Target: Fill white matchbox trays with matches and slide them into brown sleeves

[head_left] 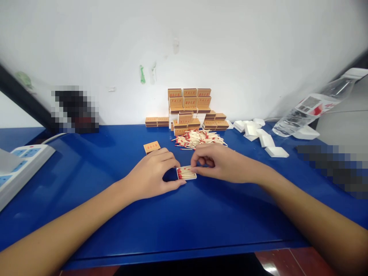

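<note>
My left hand (pixel 156 172) steadies a small white matchbox tray (pixel 189 177) on the table, its thumb at the near side and fingers at the far side. Rows of red-tipped matches (pixel 184 173) lie in the tray, heads toward the left. Over the tray's right end, the thumb and index finger of my right hand (pixel 214 161) are pinched on a match, partly hidden by the fingertips. An orange matchbox cover (pixel 151 147) lies just beyond my left hand. Behind my right hand spreads a loose heap of matches (pixel 198 138).
Stacked orange matchboxes (pixel 189 102) stand against the wall. White empty trays (pixel 266 138) lie scattered at the back right, near a tilted plastic water bottle (pixel 313 103). On the left sits a white power strip (pixel 31 163). The blue table (pixel 184 222) ends at a near edge.
</note>
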Action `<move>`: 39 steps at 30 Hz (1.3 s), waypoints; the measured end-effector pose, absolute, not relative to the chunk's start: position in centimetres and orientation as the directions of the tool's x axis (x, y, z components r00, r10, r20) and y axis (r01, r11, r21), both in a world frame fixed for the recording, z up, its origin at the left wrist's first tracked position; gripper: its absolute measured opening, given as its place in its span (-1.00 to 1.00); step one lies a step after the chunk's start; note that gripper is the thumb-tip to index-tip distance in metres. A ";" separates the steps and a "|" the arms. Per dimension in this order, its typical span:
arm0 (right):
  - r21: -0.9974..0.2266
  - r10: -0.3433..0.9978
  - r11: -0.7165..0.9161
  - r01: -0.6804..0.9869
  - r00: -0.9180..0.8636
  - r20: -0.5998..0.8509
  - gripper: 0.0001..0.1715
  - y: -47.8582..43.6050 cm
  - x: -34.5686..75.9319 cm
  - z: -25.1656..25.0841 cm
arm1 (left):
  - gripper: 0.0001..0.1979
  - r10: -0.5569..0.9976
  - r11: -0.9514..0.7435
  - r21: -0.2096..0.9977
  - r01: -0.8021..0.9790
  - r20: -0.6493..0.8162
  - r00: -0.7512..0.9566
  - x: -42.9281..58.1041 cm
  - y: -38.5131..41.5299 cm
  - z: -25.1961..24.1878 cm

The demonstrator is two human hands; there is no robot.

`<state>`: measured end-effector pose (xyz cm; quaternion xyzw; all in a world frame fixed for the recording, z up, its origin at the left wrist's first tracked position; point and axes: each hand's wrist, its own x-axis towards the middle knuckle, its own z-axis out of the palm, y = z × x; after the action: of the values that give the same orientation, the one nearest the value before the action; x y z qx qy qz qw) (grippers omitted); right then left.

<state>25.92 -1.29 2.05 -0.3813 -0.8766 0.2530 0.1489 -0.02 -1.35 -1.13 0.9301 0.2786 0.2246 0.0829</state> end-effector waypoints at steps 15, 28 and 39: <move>-0.497 0.721 0.627 0.599 -0.688 0.081 -0.91 -1.7 25.3 1.4 | -0.74 0.554 -0.832 0.280 0.479 0.363 0.750 0.0 -1.4 -1.0; -0.510 0.711 0.642 0.572 -0.693 0.117 -0.91 -1.5 25.2 0.6 | -0.75 0.539 -0.842 0.272 0.467 0.373 0.755 0.0 -1.4 -1.0; -0.531 0.682 0.641 0.554 -0.728 0.064 -0.88 -1.7 25.2 0.9 | -0.73 0.532 -0.846 0.272 0.459 0.371 0.761 -0.1 -1.3 -1.1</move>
<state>25.19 -1.72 0.89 -0.3447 -0.8964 0.2462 0.1303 -0.06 -1.35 -1.13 0.9347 0.2653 0.2219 0.0823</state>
